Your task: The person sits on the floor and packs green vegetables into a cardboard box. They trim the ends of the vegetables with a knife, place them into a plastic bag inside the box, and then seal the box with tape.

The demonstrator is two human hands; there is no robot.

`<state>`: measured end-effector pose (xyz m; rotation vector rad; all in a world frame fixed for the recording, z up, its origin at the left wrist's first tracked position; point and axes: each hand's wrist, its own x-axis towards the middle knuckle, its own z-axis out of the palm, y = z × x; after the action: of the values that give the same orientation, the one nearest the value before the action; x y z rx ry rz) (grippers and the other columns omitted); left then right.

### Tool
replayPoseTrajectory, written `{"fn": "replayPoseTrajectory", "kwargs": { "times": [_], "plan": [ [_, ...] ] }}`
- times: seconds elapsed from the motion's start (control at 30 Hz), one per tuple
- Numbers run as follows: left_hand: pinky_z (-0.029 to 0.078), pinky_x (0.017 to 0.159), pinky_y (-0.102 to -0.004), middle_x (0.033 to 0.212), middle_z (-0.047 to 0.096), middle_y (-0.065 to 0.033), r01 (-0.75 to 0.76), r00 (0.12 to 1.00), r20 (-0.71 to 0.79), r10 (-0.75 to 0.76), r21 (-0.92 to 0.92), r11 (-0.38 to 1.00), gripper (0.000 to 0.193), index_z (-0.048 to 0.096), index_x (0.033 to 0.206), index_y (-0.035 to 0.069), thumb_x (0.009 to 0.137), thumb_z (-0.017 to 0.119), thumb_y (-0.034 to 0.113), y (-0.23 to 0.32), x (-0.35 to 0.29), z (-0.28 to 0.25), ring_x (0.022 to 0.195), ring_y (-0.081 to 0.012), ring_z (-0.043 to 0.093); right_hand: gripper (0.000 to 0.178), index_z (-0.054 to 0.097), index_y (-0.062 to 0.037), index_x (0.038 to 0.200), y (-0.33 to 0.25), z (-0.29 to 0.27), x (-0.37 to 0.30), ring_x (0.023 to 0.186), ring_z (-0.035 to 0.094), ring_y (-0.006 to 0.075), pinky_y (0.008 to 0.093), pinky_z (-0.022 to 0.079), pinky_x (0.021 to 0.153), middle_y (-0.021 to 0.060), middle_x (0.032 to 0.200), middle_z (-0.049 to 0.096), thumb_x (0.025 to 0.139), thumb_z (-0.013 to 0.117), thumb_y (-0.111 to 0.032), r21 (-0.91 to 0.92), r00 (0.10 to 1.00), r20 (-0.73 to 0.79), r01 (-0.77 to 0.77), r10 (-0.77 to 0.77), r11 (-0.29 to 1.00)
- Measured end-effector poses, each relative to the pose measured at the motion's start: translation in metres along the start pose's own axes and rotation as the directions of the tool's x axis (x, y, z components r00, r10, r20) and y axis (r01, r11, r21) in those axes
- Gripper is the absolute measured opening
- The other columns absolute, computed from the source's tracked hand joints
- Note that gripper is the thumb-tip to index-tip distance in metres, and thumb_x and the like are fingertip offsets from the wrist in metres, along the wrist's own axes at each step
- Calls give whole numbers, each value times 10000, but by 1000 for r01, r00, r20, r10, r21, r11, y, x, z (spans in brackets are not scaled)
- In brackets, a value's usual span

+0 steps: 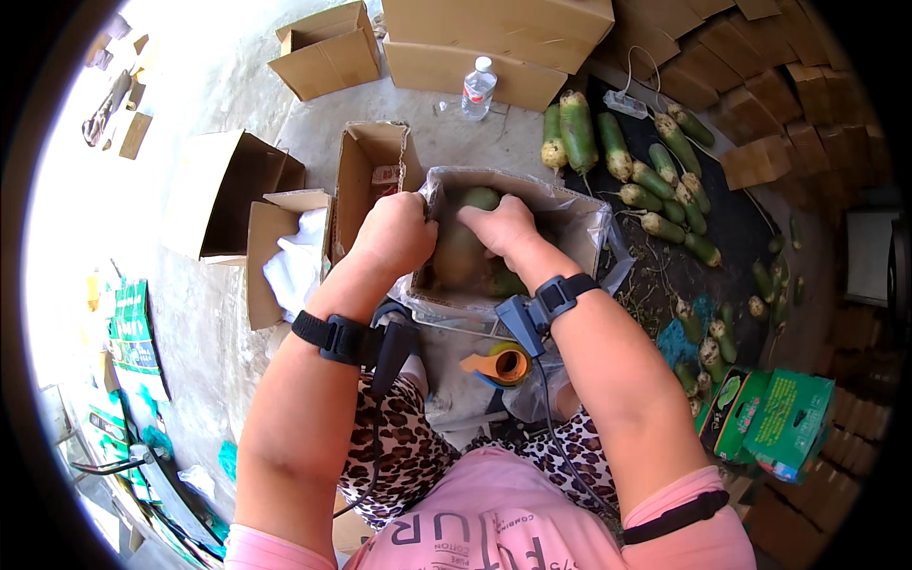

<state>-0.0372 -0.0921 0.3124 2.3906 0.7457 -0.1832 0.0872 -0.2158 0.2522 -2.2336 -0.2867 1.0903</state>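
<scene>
Box [562, 206] with plastic liner [621, 270] is in the centre of the frame, and green radishes [456, 255] lie inside it. Left hand [397, 233] is curled at the left of the box; I cannot tell if its grip pinches the liner. Right hand [503, 228] is over the radishes, fingertips hidden, so its grip I cannot tell.

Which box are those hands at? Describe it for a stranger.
Find the dark sheet strewn with long green vegetables. Just left of it, the left hand and right hand are at an open cardboard box. Unlike the boxes to its left, it has clear plastic spilling over its rim and greenish vegetables inside.
</scene>
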Motion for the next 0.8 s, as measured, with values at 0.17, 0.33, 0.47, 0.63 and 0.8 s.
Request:
{"fn": "replayPoseTrajectory", "kwargs": {
  "times": [0.17,0.33,0.47,0.63,0.8],
  "plan": [
    [520,782,-480,839,654,-278,23,999,33,-24,30,999,255,681,899,-45,782,633,176,-3,4,5,845,-441,641,685,575,57,1201,-22,-8,-9,826,673,232,424,555,746,164,1003,666,769,732,-451,-65,973,206,-89,101,994],
    [522,778,-476,827,652,-276,11,999,40,-12,21,1000,243,681,871,-45,780,635,175,2,3,5,844,-444,639,811,526,107,1234,-9,15,12,959,684,292,420,544,828,239,1096,657,750,729,-511,-328,996,78,55,-31,943],
    [524,787,-471,841,659,-269,27,1000,16,-27,-10,1000,239,680,866,-41,786,658,183,-2,1,4,854,-438,642,984,443,151,1291,-6,14,9,1004,680,346,377,574,745,286,1119,649,692,749,-567,-275,959,211,244,-189,930],
    [527,792,-470,861,665,-264,53,998,38,-54,32,998,247,674,888,-40,792,683,188,3,-1,3,859,-433,645,1156,200,115,1440,-10,19,-10,1112,617,372,390,522,897,309,1197,604,681,795,-523,-320,989,145,47,0,946],
    [529,788,-469,849,661,-270,22,999,31,-23,19,1000,257,670,890,-49,791,685,187,1,-3,1,857,-433,647,1094,201,62,1456,-16,20,-13,1191,575,390,403,484,994,296,1255,584,708,810,-455,-346,988,150,20,34,938]
  ]
}}
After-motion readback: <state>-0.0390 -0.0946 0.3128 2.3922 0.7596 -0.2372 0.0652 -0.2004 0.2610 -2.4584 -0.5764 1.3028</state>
